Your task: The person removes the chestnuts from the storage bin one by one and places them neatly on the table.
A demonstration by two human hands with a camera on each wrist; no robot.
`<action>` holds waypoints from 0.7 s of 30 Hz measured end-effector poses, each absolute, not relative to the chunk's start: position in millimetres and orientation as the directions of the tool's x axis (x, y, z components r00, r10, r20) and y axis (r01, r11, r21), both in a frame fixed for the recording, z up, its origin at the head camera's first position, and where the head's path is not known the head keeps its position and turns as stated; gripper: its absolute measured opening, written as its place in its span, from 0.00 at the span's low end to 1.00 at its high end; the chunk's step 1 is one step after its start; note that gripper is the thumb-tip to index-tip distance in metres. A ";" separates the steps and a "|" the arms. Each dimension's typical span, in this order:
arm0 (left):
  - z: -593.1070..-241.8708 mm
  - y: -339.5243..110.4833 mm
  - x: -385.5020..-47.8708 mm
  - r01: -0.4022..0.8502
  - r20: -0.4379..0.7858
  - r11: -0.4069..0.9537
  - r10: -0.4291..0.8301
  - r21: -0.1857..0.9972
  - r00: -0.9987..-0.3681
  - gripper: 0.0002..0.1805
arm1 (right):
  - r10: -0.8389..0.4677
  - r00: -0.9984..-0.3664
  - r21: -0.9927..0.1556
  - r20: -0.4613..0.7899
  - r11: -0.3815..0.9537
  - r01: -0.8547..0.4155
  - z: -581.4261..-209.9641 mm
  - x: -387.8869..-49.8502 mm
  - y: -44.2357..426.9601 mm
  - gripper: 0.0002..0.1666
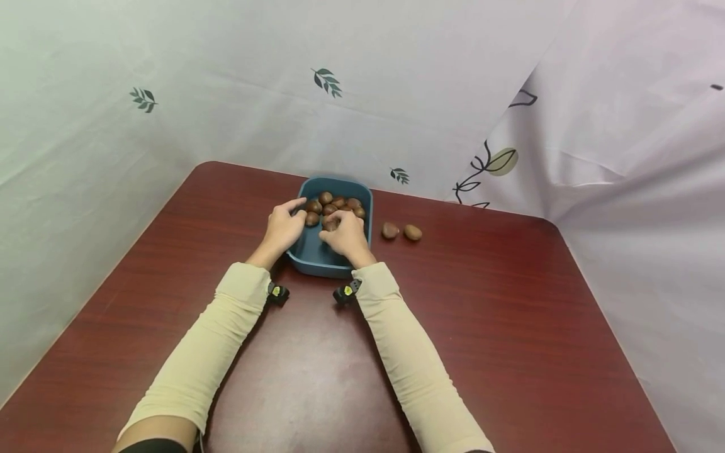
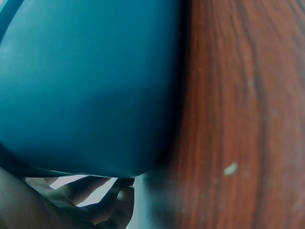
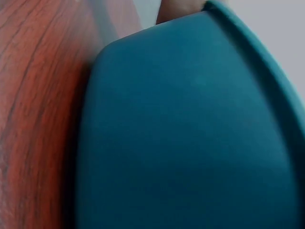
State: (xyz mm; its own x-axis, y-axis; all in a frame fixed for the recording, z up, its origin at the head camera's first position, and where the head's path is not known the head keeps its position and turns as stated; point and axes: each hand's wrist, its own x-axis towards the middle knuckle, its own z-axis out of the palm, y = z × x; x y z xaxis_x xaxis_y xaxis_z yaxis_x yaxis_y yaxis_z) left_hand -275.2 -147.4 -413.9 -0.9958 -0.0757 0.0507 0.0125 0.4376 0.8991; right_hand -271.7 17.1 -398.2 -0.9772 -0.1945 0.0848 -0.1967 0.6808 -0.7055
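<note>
A blue plastic bin (image 1: 309,247) stands near the back edge of the table with several brown chestnuts (image 1: 313,206) in its far half. My left hand (image 1: 283,228) is at the bin's left side, thumb and index finger at the rim. In the left wrist view, other fingers (image 2: 121,205) hang bent beside the outer wall (image 2: 86,86). My right hand (image 1: 347,236) reaches inside and pinches a chestnut (image 1: 330,224) between thumb and fingers, partly hidden by them. The right wrist view is mostly filled by the bin's outer wall (image 3: 181,119).
Two loose chestnuts (image 1: 389,230) lie on the table right of the bin. The reddish wood table (image 1: 481,314) stretches toward me on both sides. A white cloth (image 1: 238,94) with leaf prints hangs behind the table.
</note>
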 end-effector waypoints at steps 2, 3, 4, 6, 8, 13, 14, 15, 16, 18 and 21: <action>-413.8 -147.0 -274.9 0.011 0.050 0.432 -0.079 0.902 -0.996 0.26 | -0.184 -0.973 -0.720 0.141 0.655 -0.228 -395.3 -271.1 20.2 0.16; -413.6 -147.0 -274.8 0.011 0.050 0.429 -0.078 0.903 -0.996 0.26 | -0.177 -0.971 -0.727 0.164 0.644 -0.240 -393.4 -270.5 22.4 0.16; -413.1 -146.8 -274.6 0.012 0.049 0.426 -0.077 0.905 -0.996 0.26 | -0.166 -0.969 -0.736 0.183 0.631 -0.247 -390.8 -269.6 24.9 0.17; -412.5 -146.6 -274.5 0.011 0.046 0.418 -0.073 0.908 -0.996 0.26 | -0.136 -0.968 -0.755 0.212 0.607 -0.250 -384.7 -267.3 31.5 0.17; -412.1 -146.3 -274.7 0.008 0.041 0.408 -0.071 0.913 -0.997 0.27 | -0.097 -0.969 -0.770 0.228 0.591 -0.240 -378.0 -264.5 40.2 0.17; -411.6 -146.7 -275.7 0.010 0.042 0.406 -0.071 0.914 -0.997 0.27 | -0.007 -0.970 -0.791 0.245 0.577 -0.204 -367.3 -261.8 70.5 0.18; -411.7 -146.8 -276.0 0.010 0.045 0.412 -0.074 0.911 -0.996 0.27 | 0.008 -0.970 -0.793 0.243 0.578 -0.194 -366.8 -262.2 77.9 0.19; -411.9 -146.9 -276.2 0.010 0.046 0.416 -0.077 0.909 -0.996 0.27 | 0.018 -0.970 -0.795 0.244 0.576 -0.190 -366.9 -263.0 85.6 0.19; -412.0 -146.9 -276.5 0.008 0.046 0.421 -0.080 0.907 -0.996 0.27 | 0.032 -0.969 -0.796 0.246 0.577 -0.183 -367.3 -264.3 93.6 0.20; -412.3 -146.8 -276.8 0.005 0.046 0.434 -0.085 0.901 -0.995 0.27 | 0.057 -0.970 -0.798 0.238 0.580 -0.162 -368.8 -266.5 109.9 0.20; -413.2 -146.8 -276.7 -0.001 0.040 0.437 -0.085 0.899 -0.996 0.27 | 0.086 -0.971 -0.811 0.224 0.569 -0.137 -372.5 -269.9 133.8 0.20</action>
State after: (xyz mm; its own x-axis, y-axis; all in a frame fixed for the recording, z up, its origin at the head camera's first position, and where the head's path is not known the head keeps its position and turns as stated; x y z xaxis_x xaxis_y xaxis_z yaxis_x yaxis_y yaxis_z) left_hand -276.7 -146.8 -413.2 -0.9955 -0.0855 0.0402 -0.0012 0.4370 0.8995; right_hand -269.9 133.8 -372.5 -0.9708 0.0861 0.2241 -0.1366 0.5693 -0.8107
